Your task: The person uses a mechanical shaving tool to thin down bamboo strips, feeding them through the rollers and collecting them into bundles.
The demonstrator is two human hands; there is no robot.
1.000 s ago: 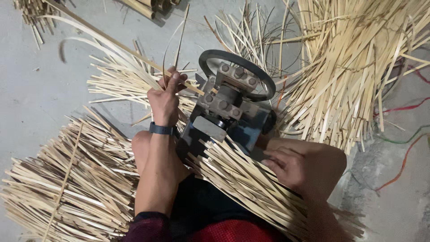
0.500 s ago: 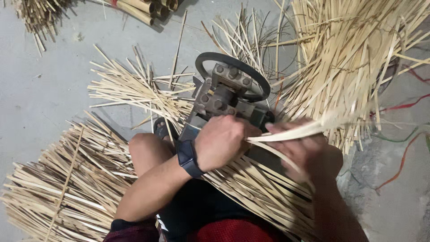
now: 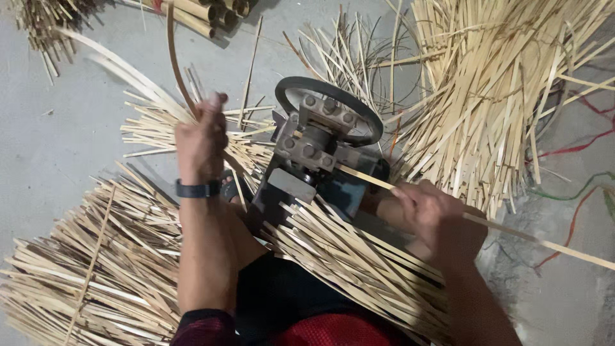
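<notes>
Your left hand (image 3: 200, 138) grips thin split strips (image 3: 138, 77), lifted clear | right hand (image 3: 435, 214) pinches a bamboo strip (image 3: 512, 232), seemingly feeding the roller machine (image 3: 317, 144) | loose strips (image 3: 359, 263) across your lap, within reach.

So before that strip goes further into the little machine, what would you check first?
1. Right hand grips the strip: ok.
2. Strip tip meets the machine at its rollers: ok, as far as visible.
3. Right fingers clear of the rollers: ok.
4. Left hand holds the split strips up and away from the machine: ok.
5. Wheel turning: cannot tell.
6. Bundle on the lap clear of the feed path: cannot tell.
</notes>
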